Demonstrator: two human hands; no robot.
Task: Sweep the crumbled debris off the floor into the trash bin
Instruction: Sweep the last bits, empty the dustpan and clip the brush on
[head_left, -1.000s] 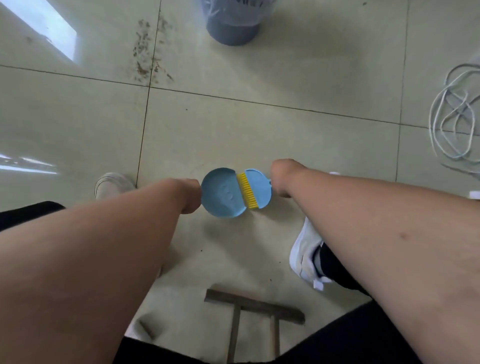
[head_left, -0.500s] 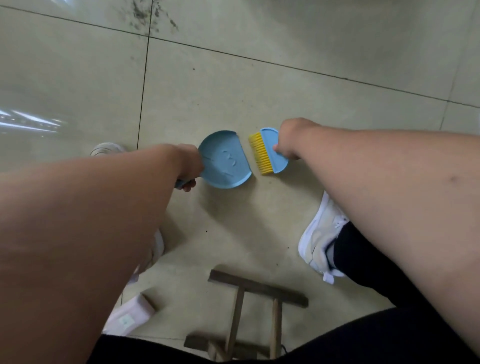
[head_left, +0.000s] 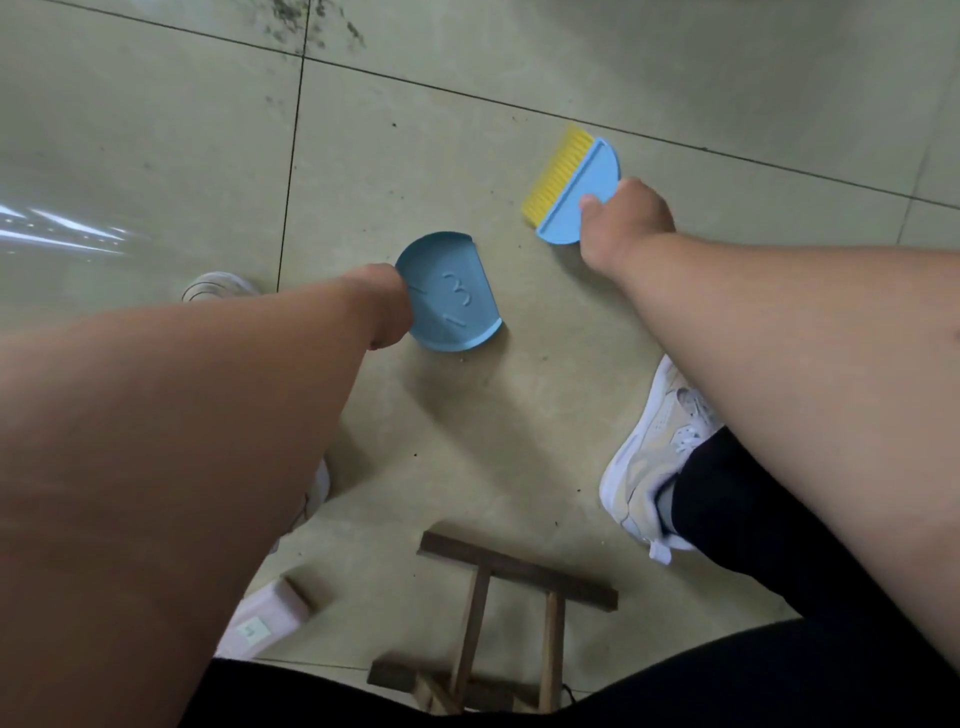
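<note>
Gripping the blue dustpan (head_left: 451, 295) at centre frame, your left hand (head_left: 385, 306) holds it over pale glossy tile floor (head_left: 156, 156). Your right hand (head_left: 623, 218) clutches the yellow-bristled brush (head_left: 576, 187), upper right, apart from the pan. Debris (head_left: 306, 23) lies scattered along the top edge, across a grout line. A wooden stool (head_left: 514, 618) stands at the bottom, white shoes (head_left: 654, 457) beside it.

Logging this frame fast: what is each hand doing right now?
Left hand: closed on the blue dustpan.
Right hand: closed on the blue brush with yellow bristles.
</note>
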